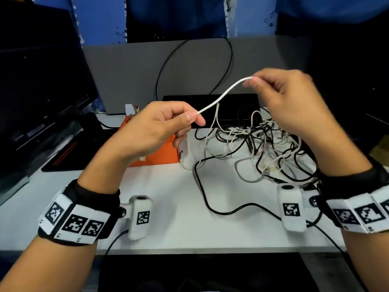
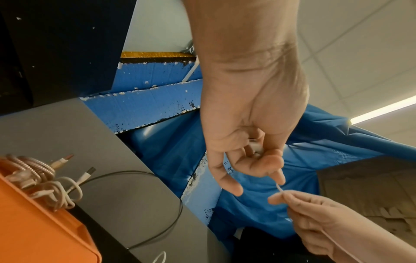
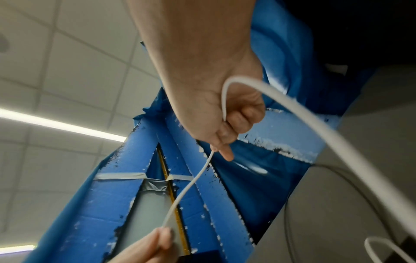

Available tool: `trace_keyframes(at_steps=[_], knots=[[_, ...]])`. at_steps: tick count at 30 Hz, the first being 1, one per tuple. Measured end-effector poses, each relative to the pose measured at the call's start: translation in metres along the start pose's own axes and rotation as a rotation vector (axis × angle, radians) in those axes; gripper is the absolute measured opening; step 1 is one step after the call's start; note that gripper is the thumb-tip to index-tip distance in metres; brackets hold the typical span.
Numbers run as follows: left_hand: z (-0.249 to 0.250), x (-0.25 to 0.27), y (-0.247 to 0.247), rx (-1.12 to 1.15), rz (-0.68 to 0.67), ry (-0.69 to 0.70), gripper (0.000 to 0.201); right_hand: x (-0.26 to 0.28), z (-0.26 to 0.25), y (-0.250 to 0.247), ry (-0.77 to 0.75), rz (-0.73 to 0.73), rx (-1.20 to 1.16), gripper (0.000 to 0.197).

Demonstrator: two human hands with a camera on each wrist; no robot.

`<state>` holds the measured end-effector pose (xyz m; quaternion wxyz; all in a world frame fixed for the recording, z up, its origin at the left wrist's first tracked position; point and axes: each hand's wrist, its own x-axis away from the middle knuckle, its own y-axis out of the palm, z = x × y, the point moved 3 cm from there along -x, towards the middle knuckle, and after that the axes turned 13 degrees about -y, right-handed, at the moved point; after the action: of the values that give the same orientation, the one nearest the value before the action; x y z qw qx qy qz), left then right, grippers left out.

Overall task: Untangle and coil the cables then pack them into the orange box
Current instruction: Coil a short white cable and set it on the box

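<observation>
**Both hands hold one white cable taut above the desk**

The left hand (image 1: 151, 127) has its grip closed on a white cable (image 1: 223, 95), thumb and forefinger pinching it, the other fingers curled under. The right hand (image 1: 288, 102), higher and toward 2 o'clock from the left, pinches the same cable between thumb and fingertips. Between the two grips the cable runs in a shallow curve, clear of the desk (image 1: 181, 224).

From the right wrist view the cable loops out of the back of the right hand's grip and falls away.

A tangle of black and white cables (image 1: 263, 144) lies on the desk under the right hand, at 3 o'clock from the orange box (image 1: 160, 154). The box sits below the left hand. In the left wrist view, coiled pale cables (image 2: 42, 185) rest in it.
</observation>
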<state>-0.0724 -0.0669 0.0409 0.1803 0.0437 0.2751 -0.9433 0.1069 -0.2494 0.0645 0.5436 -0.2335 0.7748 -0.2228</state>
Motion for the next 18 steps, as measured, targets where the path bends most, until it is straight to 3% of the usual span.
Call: trace_keyframes(at_steps=[3,6,10,13,16,18], knots=[[-0.002,0.001,0.000,-0.002,-0.015,0.005,0.027,0.001,0.005,0.002,0.074,-0.104,0.161,0.030],[0.001,0.001,0.011,0.050,-0.006,0.008,0.026,0.006,-0.023,0.019,-0.074,-0.239,0.136,0.045],[0.005,0.000,0.020,0.227,-0.062,0.021,0.024,0.010,-0.051,0.032,-0.166,-0.232,-0.094,0.025],[0.006,0.000,0.022,0.507,-0.123,0.027,0.021,0.010,-0.046,0.036,-0.155,-0.173,-0.185,0.028],[0.006,-0.004,0.024,0.763,-0.043,0.012,0.024,0.014,-0.042,0.049,-0.107,-0.297,-0.173,0.029],[0.005,-0.007,0.022,0.735,0.084,0.043,0.026,0.019,-0.042,0.056,-0.091,-0.470,-0.128,0.020]])
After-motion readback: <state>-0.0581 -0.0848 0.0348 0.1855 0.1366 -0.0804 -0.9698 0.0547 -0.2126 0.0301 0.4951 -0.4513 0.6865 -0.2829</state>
